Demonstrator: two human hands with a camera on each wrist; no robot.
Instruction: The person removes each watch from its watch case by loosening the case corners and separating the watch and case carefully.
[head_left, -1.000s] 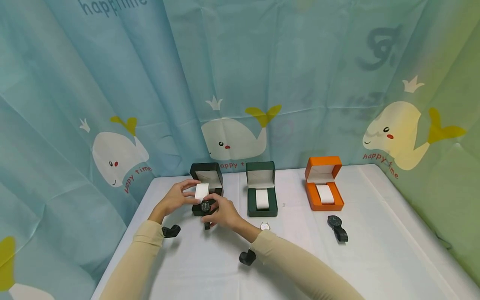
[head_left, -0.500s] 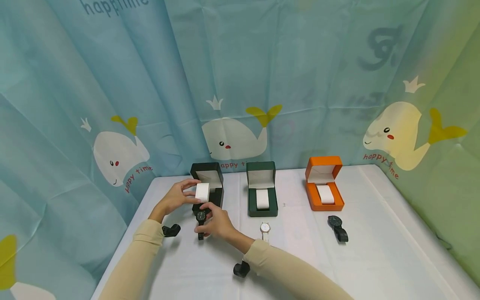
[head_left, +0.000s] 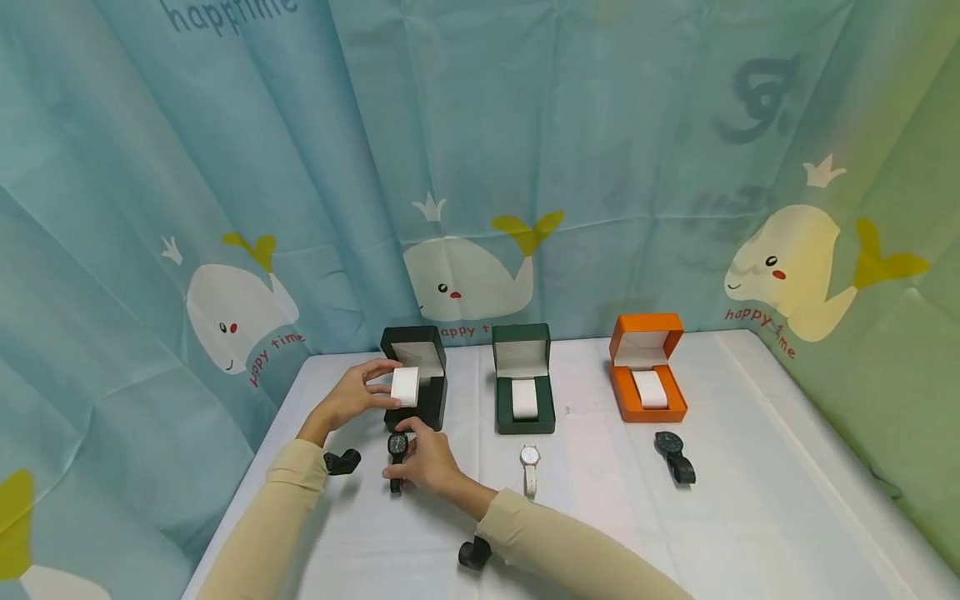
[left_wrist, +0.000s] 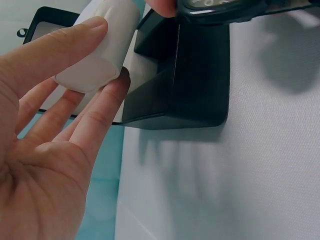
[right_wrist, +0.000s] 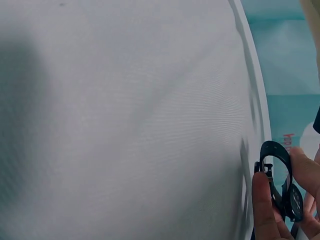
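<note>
My left hand (head_left: pixel 351 397) pinches a white watch cushion (left_wrist: pixel 102 52) between thumb and fingers, above the open black watch box (head_left: pixel 429 402). In the left wrist view the box's inner compartment shows no cushion in it. Just in front of that box my right hand (head_left: pixel 429 457) holds a black wristwatch (head_left: pixel 397 446) by thumb and fingers, its dial facing up. The right wrist view shows the strap of this watch (right_wrist: pixel 276 150) as a curved loop between the fingers.
To the right stand an open green watch box (head_left: pixel 547 404) and an open orange watch box (head_left: pixel 621 393), each with a white cushion. A white-strapped watch (head_left: pixel 530 467) lies before the green box, a black watch (head_left: pixel 675 455) before the orange one. A patterned curtain (head_left: pixel 600 167) hangs behind.
My right hand has drawn the black watch away from the cushion, toward the front and slightly left. The left hand keeps its hold on the cushion, nearly still. The white-strapped watch is now fully uncovered.
</note>
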